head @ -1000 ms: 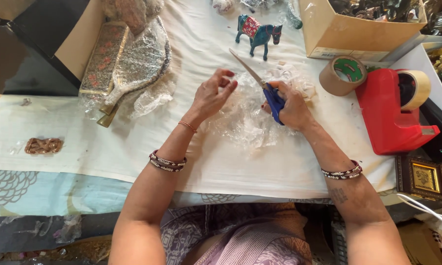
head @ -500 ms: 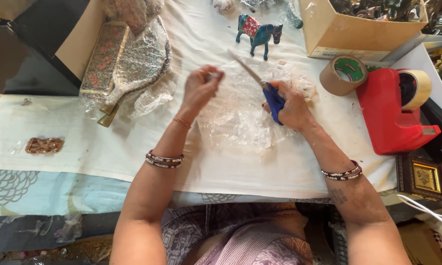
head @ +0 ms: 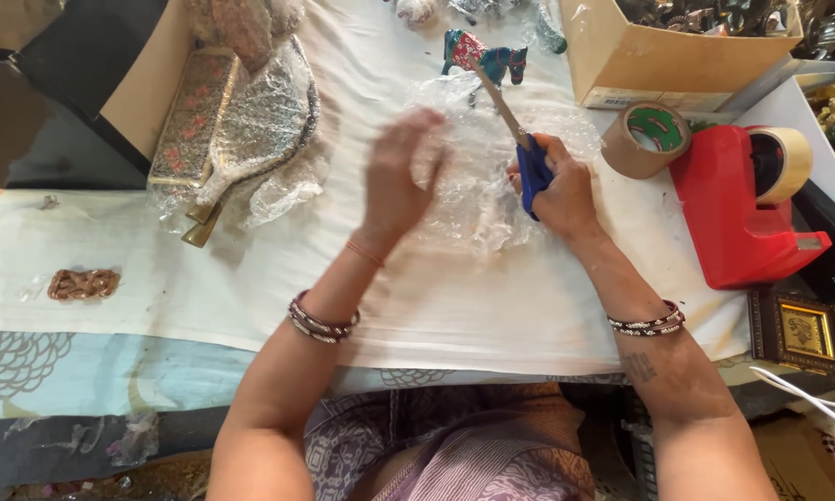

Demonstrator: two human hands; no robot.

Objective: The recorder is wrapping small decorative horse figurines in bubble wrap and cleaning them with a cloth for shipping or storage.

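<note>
A small brown ornament (head: 82, 283) lies far left on the white cloth (head: 454, 315); the left hand (head: 401, 176), blurred, fingers spread, rests on clear bubble wrap (head: 478, 186); the right hand (head: 558, 190) grips blue-handled scissors (head: 519, 139) over the wrap; a red tape dispenser (head: 737, 218) stands right.

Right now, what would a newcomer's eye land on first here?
Mid-table, the right hand grips blue-handled scissors over crumpled clear bubble wrap, with the blurred left hand lifted beside it. To the right sits a bright red tape dispenser; a painted toy horse stands at the far edge.
</note>
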